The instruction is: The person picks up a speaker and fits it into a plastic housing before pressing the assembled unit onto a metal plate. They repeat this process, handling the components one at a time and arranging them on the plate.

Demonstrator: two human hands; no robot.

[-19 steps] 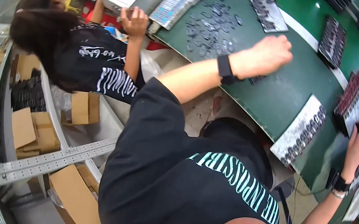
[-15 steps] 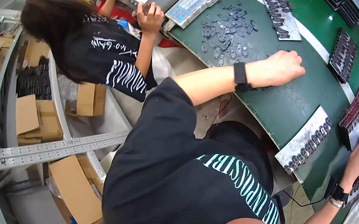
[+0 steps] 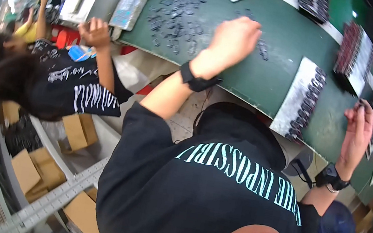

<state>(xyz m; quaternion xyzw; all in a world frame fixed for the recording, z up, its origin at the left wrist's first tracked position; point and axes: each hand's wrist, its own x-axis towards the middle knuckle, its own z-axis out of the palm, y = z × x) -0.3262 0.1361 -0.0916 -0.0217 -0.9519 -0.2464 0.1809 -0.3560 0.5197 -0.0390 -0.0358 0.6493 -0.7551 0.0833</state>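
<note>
My left hand point(image 3: 235, 40), with a black band on its wrist, is held over the green table point(image 3: 263, 80). Its fingers are curled closed, and whatever they hold is hidden. Small dark parts point(image 3: 263, 49) lie just beside it, and a larger scatter of small dark parts point(image 3: 177, 22) spreads to its left. My right hand point(image 3: 358, 131) is raised near the table's right end. A small dark piece point(image 3: 362, 102) shows at its pinched fingertips. Between the hands rests a whitish board point(image 3: 293, 97) with a row of dark parts along its right side.
A handheld keypad device point(image 3: 134, 1) stands at the left, beside a co-worker in a black shirt point(image 3: 63, 77). Stacks of loaded boards point(image 3: 354, 57) line the far right. Behind me are cardboard boxes point(image 3: 79, 131) on a metal rack, and a blue round bin point(image 3: 337, 226).
The view has shifted, so the table's things sit farther left. My right hand has come away from the board stack and now pinches a small dark piece. My left hand remains closed over the table.
</note>
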